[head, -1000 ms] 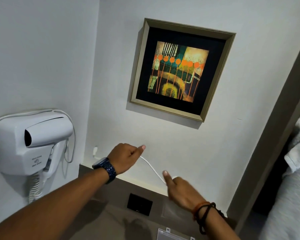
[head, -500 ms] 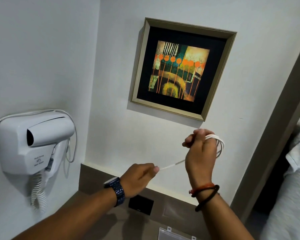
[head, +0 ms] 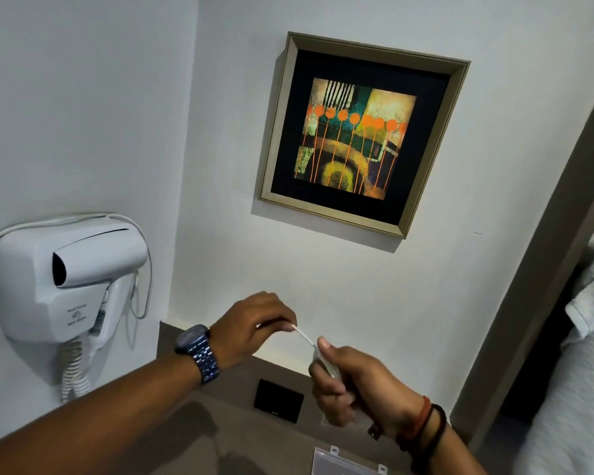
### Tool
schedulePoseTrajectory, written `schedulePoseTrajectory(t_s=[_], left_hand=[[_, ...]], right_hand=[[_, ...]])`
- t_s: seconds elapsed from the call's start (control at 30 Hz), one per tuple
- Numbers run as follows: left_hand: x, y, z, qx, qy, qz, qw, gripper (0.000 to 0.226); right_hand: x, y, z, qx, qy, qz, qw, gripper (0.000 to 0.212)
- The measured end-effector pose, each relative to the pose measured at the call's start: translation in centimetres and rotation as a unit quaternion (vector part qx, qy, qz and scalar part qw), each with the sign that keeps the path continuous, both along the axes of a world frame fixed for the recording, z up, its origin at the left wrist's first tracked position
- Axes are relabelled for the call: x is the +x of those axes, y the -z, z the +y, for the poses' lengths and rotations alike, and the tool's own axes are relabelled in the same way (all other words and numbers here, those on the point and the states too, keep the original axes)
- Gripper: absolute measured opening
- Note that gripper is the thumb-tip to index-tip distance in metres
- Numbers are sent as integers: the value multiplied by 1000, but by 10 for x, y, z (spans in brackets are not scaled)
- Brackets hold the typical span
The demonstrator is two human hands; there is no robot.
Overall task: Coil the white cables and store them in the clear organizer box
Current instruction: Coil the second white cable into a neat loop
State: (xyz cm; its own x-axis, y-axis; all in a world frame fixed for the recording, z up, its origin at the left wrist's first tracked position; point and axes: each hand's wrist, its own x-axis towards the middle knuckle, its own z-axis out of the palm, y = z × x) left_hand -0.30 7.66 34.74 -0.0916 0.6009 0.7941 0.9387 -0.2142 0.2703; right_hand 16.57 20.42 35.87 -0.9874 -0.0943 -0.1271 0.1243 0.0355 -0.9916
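A thin white cable [head: 304, 336] runs taut between both hands in front of the wall. My left hand [head: 254, 323], with a dark watch on its wrist, pinches the cable's free end. My right hand [head: 350, 382], with bracelets on the wrist, is closed around the coiled loops, which are mostly hidden inside the fist. The clear organizer box [head: 343, 464] shows only its lid edge and hinges at the bottom of the view, below my right hand.
A white wall-mounted hair dryer [head: 66, 279] with a spiral cord hangs at the left. A framed picture [head: 360, 135] is on the wall above the hands. A black socket plate [head: 278, 401] sits in the grey counter backsplash. White bedding [head: 583, 337] lies at the right.
My right hand dropped from chest height, where the loops showed around its fingers, down toward the counter. My left hand rose slightly. The cable stretch between them got shorter.
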Motion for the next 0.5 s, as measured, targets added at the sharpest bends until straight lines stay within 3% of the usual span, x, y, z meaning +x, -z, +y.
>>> schedulePoseTrajectory(t_s=[0.1,0.17,0.27,0.33,0.5], left_hand=[[17,6,10,71,-27,-57,995,25],[32,11,18,93,-22,-140,986,10],[48,11,26,81,21,-298,951,37],[53,9,29,74,57,-393,915,38],[56,11,31,60,58,-475,876,34]], right_hand=[[-3,-11,-8,-153,-79,54,984,48],[-7,-16,-12,-200,-101,96,970,46],[-11,-19,-13,-243,-89,142,956,46],[-11,-19,-9,-265,-62,158,949,46],[-12,-13,-1,-284,-40,166,944,47]])
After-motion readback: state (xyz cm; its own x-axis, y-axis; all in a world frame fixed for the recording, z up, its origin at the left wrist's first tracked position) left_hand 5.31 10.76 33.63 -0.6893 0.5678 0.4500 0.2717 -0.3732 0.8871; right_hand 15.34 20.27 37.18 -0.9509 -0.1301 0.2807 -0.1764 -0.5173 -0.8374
